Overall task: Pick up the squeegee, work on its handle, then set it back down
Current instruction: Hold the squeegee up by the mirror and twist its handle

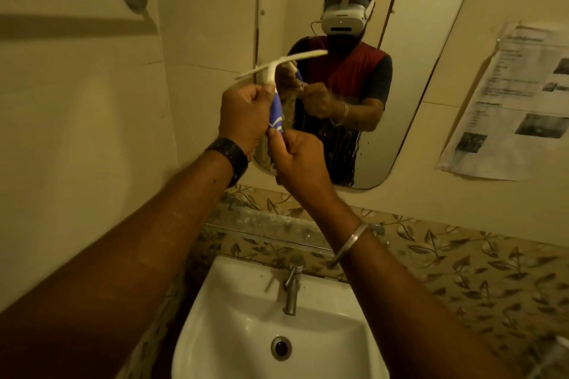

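Squeegee (268,69) is up off any surface, held in the air in front of the mirror (425,77) and above the sink (234,311). Its white blade is tilted across the top and its blue handle (276,115) points down toward me. My left hand (244,118) is clenched round the upper handle, just under the white neck, with the thumb pressed up beside it. My right hand (297,160) sits lower, fingers curled, the tips pinching the bottom end of the handle. Exactly what they have hold of there is hidden behind the knuckles, and the reflection is too blurred to help.

I judge the pick-up done and the handle work in hand: one hand steadies while the other works at the end, perhaps twisting or pulling. The setting down is not yet done.

For the next move I'd want the left grip firm so the blade does not swing into the mirror, while the right turns or tugs in line with the handle. After that a resting place is needed; the ledge behind the tap (291,289) looks likeliest.
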`<action>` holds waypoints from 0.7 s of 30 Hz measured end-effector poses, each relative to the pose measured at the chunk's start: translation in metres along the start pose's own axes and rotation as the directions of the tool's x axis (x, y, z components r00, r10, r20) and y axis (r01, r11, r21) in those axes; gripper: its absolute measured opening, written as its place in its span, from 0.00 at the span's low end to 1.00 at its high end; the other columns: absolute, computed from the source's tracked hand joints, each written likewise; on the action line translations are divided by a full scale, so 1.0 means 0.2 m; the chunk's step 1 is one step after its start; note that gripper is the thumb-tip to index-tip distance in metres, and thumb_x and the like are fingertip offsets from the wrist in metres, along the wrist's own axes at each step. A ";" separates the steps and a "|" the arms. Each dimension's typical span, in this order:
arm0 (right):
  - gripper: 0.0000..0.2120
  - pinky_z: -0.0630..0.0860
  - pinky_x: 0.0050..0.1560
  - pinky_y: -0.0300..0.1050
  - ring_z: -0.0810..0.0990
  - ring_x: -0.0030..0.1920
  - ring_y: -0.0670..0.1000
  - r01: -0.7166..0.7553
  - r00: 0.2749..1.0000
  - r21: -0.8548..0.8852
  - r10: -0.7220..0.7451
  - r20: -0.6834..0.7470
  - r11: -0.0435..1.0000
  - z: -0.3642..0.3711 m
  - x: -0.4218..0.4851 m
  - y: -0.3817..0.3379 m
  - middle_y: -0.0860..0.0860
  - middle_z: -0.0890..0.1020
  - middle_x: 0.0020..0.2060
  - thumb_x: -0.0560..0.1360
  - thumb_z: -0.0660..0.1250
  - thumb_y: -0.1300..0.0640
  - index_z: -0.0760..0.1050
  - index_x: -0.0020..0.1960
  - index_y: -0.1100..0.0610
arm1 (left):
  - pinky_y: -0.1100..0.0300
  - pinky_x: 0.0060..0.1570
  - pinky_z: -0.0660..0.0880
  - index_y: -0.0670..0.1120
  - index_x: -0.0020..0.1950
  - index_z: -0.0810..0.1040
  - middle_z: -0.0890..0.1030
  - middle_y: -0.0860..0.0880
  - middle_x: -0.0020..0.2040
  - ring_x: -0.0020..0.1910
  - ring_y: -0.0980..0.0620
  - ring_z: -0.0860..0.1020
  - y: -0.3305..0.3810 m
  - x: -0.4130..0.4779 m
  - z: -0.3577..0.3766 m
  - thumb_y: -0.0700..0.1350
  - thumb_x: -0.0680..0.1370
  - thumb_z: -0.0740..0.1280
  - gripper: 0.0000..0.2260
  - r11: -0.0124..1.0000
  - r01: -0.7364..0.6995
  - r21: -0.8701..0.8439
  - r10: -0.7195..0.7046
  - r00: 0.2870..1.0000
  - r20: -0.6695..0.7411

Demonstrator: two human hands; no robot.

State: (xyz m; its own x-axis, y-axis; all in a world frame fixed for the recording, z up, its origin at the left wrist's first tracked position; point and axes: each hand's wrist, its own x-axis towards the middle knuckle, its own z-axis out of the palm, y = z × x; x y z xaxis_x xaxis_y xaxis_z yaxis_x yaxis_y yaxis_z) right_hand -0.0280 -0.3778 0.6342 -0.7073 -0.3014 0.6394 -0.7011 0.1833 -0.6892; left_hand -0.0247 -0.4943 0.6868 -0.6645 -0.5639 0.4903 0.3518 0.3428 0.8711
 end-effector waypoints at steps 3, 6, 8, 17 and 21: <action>0.23 0.77 0.27 0.60 0.79 0.26 0.62 -0.064 0.998 -0.023 0.064 0.011 0.998 0.00 -0.14 0.12 0.61 0.79 0.26 0.85 0.64 0.53 0.76 0.35 0.65 | 0.41 0.41 0.83 0.39 0.45 0.84 0.84 0.38 0.40 0.39 0.37 0.83 -0.11 -0.13 0.04 0.50 0.81 0.67 0.16 0.997 0.076 0.001 -0.076 0.996 0.050; 0.21 0.79 0.29 0.61 0.79 0.26 0.57 -0.124 0.992 -0.003 0.124 0.031 0.992 -0.02 -0.24 0.14 0.59 0.80 0.27 0.85 0.64 0.54 0.78 0.36 0.64 | 0.38 0.40 0.82 0.38 0.43 0.84 0.84 0.37 0.39 0.39 0.35 0.83 -0.15 -0.22 0.05 0.50 0.81 0.67 0.16 0.995 0.095 0.039 -0.098 0.992 0.077; 0.21 0.81 0.29 0.58 0.78 0.24 0.50 -0.113 0.993 0.021 0.113 0.022 0.993 -0.04 -0.24 0.09 0.56 0.80 0.27 0.85 0.64 0.54 0.78 0.37 0.63 | 0.39 0.39 0.82 0.37 0.42 0.83 0.83 0.36 0.38 0.36 0.38 0.82 -0.10 -0.23 0.04 0.50 0.81 0.68 0.17 0.997 0.062 0.037 -0.064 0.996 0.068; 0.22 0.80 0.29 0.51 0.79 0.25 0.52 0.026 0.999 -0.036 -0.027 -0.032 0.999 -0.14 0.04 -0.05 0.54 0.79 0.26 0.86 0.63 0.53 0.77 0.35 0.62 | 0.40 0.40 0.83 0.36 0.44 0.84 0.84 0.37 0.39 0.36 0.40 0.82 0.12 0.00 0.08 0.53 0.79 0.68 0.19 0.999 -0.032 0.024 0.032 0.999 -0.010; 0.22 0.79 0.28 0.55 0.79 0.25 0.57 -0.071 0.997 -0.005 0.070 -0.019 0.997 -0.14 -0.16 0.12 0.59 0.80 0.27 0.86 0.63 0.54 0.77 0.36 0.63 | 0.40 0.40 0.82 0.37 0.43 0.83 0.84 0.36 0.38 0.36 0.38 0.82 -0.02 -0.18 0.16 0.50 0.81 0.68 0.17 0.999 0.025 0.034 -0.027 0.998 0.063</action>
State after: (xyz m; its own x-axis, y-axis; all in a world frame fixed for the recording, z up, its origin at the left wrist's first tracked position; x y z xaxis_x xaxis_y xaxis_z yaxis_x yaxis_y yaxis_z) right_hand -0.0239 -0.3368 0.6067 -0.7566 -0.2695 0.5958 -0.6498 0.2085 -0.7309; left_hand -0.0232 -0.4518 0.6658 -0.7142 -0.5246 0.4633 0.3123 0.3535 0.8817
